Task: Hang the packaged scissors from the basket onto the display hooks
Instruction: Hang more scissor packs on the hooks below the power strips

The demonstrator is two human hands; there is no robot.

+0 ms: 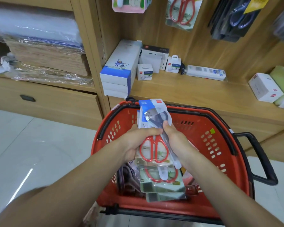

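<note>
Over the red shopping basket [208, 140] both hands hold a bunch of packaged scissors. My left hand [136, 145] grips a pack of red-handled scissors [154, 151] from the left. My right hand [174, 138] pinches a blue-and-white pack with dark-handled scissors [154, 113] that stands upright above the others. More packs of red-handled scissors [164, 182] lie stacked in the basket below. On the wooden back wall hang a red-handled pack [181, 12] and dark-handled packs [236, 18].
A wooden shelf [195, 90] behind the basket carries white boxes [120, 68], small boxes [144, 72] and a long pack [206, 72]. Wrapped paper stacks [44, 51] fill the left unit above a drawer [44, 102]. The basket's black handle [259, 158] sticks out to the right. Tiled floor lies left.
</note>
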